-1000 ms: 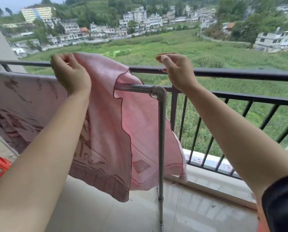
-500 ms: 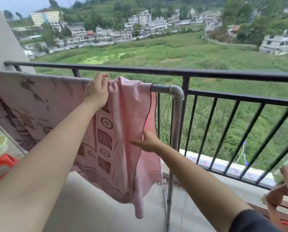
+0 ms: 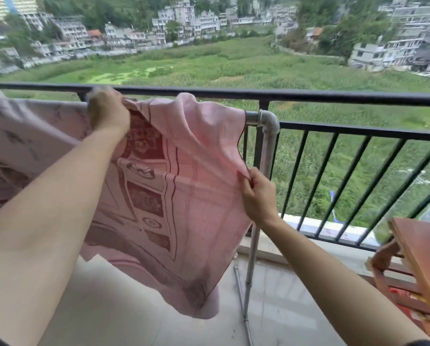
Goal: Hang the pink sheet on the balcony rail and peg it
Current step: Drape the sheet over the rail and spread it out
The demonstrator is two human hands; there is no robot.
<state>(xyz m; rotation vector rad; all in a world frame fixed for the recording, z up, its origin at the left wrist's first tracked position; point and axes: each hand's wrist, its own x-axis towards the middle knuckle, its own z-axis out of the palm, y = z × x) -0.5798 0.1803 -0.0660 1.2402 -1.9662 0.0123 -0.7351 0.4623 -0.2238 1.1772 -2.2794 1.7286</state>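
While the left hand (image 3: 107, 112) grips the pink sheet (image 3: 196, 171) atop the grey pipe rail (image 3: 252, 117) and the right hand (image 3: 257, 196) pinches its edge below that rail, a steady sideways tug should flatten folds before pegging.

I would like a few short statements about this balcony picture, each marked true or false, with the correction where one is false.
1. The left hand grips the pink sheet at its top. True.
2. The right hand rests on the black railing. False: its fingers pinch the sheet's side edge, lower down.
3. The sheet hangs over the grey pipe. True.
4. A peg already holds the sheet. False: no peg is visible.
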